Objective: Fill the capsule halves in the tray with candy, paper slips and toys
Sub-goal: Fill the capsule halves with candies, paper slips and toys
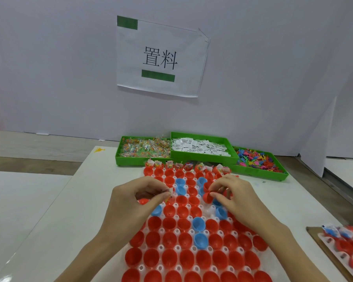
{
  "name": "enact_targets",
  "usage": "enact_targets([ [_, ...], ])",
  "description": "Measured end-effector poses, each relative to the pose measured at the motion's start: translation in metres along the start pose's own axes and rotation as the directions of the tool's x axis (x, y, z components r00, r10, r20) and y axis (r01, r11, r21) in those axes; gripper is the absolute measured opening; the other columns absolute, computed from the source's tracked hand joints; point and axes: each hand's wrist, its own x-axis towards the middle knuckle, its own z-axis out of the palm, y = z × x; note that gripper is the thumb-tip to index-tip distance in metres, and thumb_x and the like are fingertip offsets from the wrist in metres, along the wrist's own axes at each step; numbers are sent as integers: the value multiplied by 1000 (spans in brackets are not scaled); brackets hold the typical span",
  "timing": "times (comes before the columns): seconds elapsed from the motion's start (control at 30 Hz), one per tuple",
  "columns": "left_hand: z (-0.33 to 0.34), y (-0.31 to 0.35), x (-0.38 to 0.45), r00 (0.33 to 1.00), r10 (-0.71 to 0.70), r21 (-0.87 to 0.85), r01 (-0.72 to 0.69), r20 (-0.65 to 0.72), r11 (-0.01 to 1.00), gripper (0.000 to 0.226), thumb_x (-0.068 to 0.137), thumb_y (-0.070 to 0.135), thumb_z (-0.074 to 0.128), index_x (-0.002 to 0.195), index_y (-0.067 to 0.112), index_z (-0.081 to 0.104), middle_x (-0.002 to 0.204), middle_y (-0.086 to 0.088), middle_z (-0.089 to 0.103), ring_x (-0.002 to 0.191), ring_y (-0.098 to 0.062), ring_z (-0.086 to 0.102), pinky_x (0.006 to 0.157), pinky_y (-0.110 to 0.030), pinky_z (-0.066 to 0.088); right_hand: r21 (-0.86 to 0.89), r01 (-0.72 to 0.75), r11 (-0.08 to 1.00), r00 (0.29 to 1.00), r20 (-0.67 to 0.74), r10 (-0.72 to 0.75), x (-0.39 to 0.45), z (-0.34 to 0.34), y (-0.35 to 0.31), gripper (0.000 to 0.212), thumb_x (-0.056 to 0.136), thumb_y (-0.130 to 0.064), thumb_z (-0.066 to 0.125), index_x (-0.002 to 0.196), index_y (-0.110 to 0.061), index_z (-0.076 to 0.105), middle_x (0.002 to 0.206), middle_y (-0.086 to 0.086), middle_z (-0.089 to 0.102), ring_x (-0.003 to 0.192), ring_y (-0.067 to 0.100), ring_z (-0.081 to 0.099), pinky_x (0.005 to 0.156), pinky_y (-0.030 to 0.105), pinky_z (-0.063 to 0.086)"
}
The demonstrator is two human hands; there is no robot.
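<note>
Looks like a small packing workshop: printed station sign taped on the white partition, green bins of bulk candy, slips and toys, capsule tray on the worktop.

One head-worn view looks forward and down, close over the tray, facing the wall.

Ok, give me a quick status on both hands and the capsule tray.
Left hand pinching a paper slip and small fillings. Right hand gripping a red capsule half. Only the tray's far row filled. Nothing blocking.
</note>
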Motion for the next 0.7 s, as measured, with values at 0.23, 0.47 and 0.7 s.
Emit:
enact_targets([
  [0.23, 1, -3, 0, 999, -41, -39, 42, 13, 998, 13, 79, 27, 83, 90, 32, 78, 86, 13, 78, 82, -10, 75, 74, -16, 58, -65, 56, 996, 979, 199, -42, -5, -13, -2, 8, 91, -24, 75, 94, -32, 75, 95, -15, 62, 90, -2, 59, 75, 7, 45],
  [0.47, 3, -2, 0, 993, -111, -132, 117, 50, 984, 13, 79, 28, 83, 89, 35, 79, 87, 9, 79, 84, -14, 76, 77, -21, 60, -250, 61, 966, 954, 299, 17, -2, -9, -18, 17, 94, -40, 70, 111, -37, 71, 101, -15, 54, 91, 0, 55, 83, 14, 48],
  [0.7, 5, -4, -1, 996, -81, -107, 84, 30, 991, 13, 81, 27, 80, 94, 29, 81, 88, 13, 78, 87, -12, 76, 78, -19, 59, 372, 104, 922, 978, 131, -163, -3, -10, -73, 30, 90, -34, 77, 119, -36, 70, 97, -19, 74, 93, 0, 71, 82, 19, 57],
])
